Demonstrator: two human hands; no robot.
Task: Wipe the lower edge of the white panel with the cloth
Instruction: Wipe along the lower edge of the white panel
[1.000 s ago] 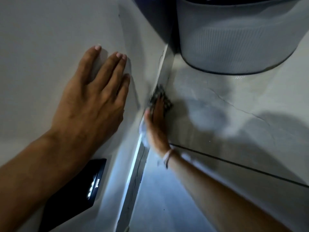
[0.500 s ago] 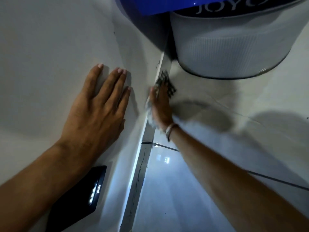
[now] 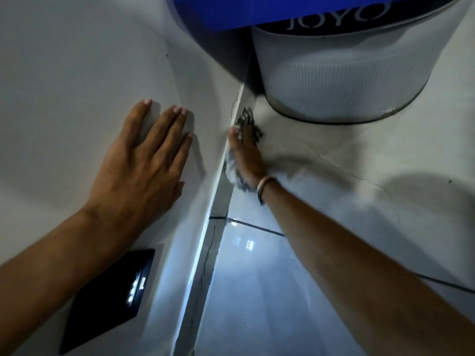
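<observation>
The white panel point(image 3: 77, 80) fills the left side of the view, and its lower edge point(image 3: 218, 181) runs diagonally down the middle, just above the floor. My left hand point(image 3: 140, 163) lies flat on the panel face, fingers spread. My right hand point(image 3: 246, 152) presses a grey-and-white patterned cloth point(image 3: 248, 119) against the lower edge, near its far end. The cloth shows beyond my fingertips and again under my palm near the wrist. A thin band circles my right wrist.
A white ribbed bucket point(image 3: 341, 83) with a blue lid stands on the tiled floor point(image 3: 257, 291) just beyond my right hand. A black panel with small lit indicators point(image 3: 113, 294) sits low on the white panel. A dark grout line crosses the floor.
My right hand has slid the cloth along the lower edge, away from me toward the bucket. My left hand has stayed flat on the panel.
</observation>
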